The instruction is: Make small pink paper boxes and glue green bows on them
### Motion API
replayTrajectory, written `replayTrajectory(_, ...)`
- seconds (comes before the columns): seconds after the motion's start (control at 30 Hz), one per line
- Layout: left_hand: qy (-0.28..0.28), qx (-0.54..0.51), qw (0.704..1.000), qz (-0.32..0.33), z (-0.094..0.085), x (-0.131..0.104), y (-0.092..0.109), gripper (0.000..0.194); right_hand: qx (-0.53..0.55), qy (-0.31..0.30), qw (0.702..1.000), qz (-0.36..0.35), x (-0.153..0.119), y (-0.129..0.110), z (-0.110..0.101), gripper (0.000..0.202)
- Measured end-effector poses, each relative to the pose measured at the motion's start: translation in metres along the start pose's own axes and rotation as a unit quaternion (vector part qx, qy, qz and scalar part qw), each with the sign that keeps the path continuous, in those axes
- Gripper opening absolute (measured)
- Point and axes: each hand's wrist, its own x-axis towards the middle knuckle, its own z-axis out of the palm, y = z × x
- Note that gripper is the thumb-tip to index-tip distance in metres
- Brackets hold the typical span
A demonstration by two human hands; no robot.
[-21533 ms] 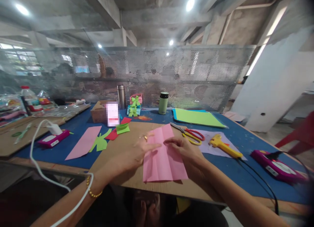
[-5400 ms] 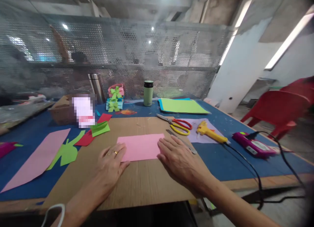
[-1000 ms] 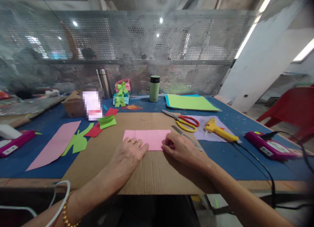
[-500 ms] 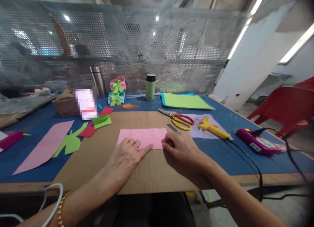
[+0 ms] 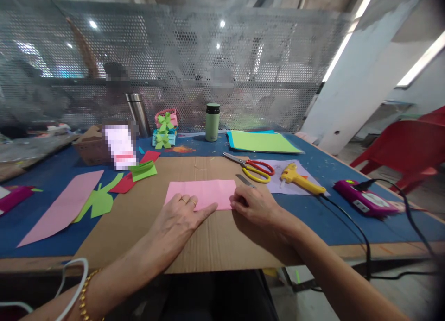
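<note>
A pink paper strip (image 5: pixel 205 189) with a faint crease lies crosswise on a brown cardboard sheet (image 5: pixel 194 256). Over its lower left part rests my left hand (image 5: pixel 186 214), laid down flat with thumb and fingers stretched out. At the strip's right end, my right hand (image 5: pixel 250 203) has its fingers curled, pinching the lower right corner. Just beyond this hand a thin grey metal strip (image 5: pixel 245 180) shows, partly covered by it. Scissors (image 5: pixel 255 168) with one red and one yellow handle lie behind, blades half apart.
A yellow glue gun (image 5: pixel 302 180) on lilac paper (image 5: pixel 274 185) trails its black cord to the right, near a purple power box (image 5: pixel 365 200). Pink paper (image 5: pixel 64 205) and green cutouts (image 5: pixel 102 203) lie left. A green bottle (image 5: pixel 212 122) and green sheets (image 5: pixel 264 141) are at the back.
The view has shifted very slightly. Both hands and the pink paper stay in nearly the same place.
</note>
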Motion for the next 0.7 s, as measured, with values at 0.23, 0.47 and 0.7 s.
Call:
replayTrajectory(0.23, 0.002, 0.001, 1.0, 0.003, 0.004, 0.0, 0.0, 0.058, -0.005, 0.003, 1.0, 0.012, -0.002, -0.003, -0.002, 0.012)
replayTrajectory(0.47, 0.003, 0.012, 1.0, 0.005, 0.004, 0.0, 0.001, 0.058, -0.025, 0.028, 0.999, 0.014, -0.006, -0.013, -0.005, 0.01)
replayTrajectory(0.7, -0.009, 0.016, 1.0, 0.009, 0.005, 0.001, 0.001, 0.061, -0.021, 0.048, 0.999, 0.009, -0.007, -0.013, -0.002, 0.005)
